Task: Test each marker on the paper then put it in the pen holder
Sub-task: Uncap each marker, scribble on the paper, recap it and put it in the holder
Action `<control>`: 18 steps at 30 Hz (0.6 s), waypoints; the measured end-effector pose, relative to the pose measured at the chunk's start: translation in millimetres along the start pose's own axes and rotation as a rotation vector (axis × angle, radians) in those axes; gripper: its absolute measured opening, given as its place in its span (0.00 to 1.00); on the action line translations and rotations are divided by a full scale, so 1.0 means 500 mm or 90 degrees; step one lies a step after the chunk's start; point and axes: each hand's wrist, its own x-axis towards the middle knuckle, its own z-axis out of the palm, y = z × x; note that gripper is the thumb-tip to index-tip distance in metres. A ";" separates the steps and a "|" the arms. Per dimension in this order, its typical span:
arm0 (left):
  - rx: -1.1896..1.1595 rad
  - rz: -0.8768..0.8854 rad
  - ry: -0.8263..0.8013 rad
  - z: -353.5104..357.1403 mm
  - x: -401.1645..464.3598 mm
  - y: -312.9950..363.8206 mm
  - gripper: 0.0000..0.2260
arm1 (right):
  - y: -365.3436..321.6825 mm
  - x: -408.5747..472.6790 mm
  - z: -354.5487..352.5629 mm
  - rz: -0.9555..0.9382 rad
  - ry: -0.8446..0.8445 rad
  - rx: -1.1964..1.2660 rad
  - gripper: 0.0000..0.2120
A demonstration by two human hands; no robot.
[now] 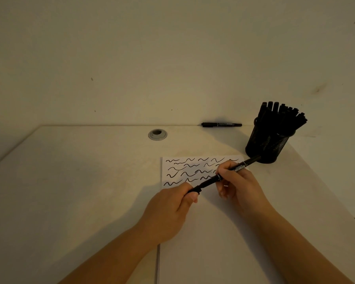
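**Inspector A:** Head view. Report the grips.

**Inspector B:** Both hands hold one black marker [223,175], which lies at a slant above the near edge of the paper [193,171]. The left hand [168,210] pinches the lower end, fingers and thumb curled round the cap [195,190]. The right hand [237,182] grips the barrel further up, fingers wrapped about it near the printed label.

**Inspector A:** Is the cap on or off?

**Inspector B:** I cannot tell for certain; a narrow step shows just beyond the left grip, but the tip itself is not visible.

**Inspector A:** What lies beyond the grips?

**Inspector B:** The marker's upper end projects past the right grip and overlaps the base of the pen holder [266,142] in the picture; whether they touch cannot be judged. The holder, a black mesh cup, stands upright up and to the right of the right grip and is packed with black markers. The paper lies flat under and beyond both grips, carrying four rows of black wavy strokes.

**Inspector A:** Anything else on the surface [80,181]?

**Inspector B:** A second marker [221,124] lies flat at the far edge, well beyond both grips, against the wall. A round metal grommet [157,134] sits up and to the left of the left grip.
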 end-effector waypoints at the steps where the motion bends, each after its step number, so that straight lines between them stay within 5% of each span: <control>1: -0.001 0.003 0.001 0.000 0.000 0.000 0.09 | -0.001 -0.002 0.002 0.001 -0.020 -0.016 0.09; 4: -0.018 0.015 0.011 0.000 -0.001 0.000 0.08 | -0.002 -0.008 0.008 0.000 -0.080 -0.069 0.13; 9: -0.026 0.045 0.051 0.005 -0.006 0.000 0.16 | -0.012 -0.015 0.021 -0.002 -0.129 -0.098 0.04; 18: -0.081 0.025 0.089 0.009 -0.007 0.014 0.09 | -0.010 -0.019 0.019 -0.002 -0.157 -0.060 0.07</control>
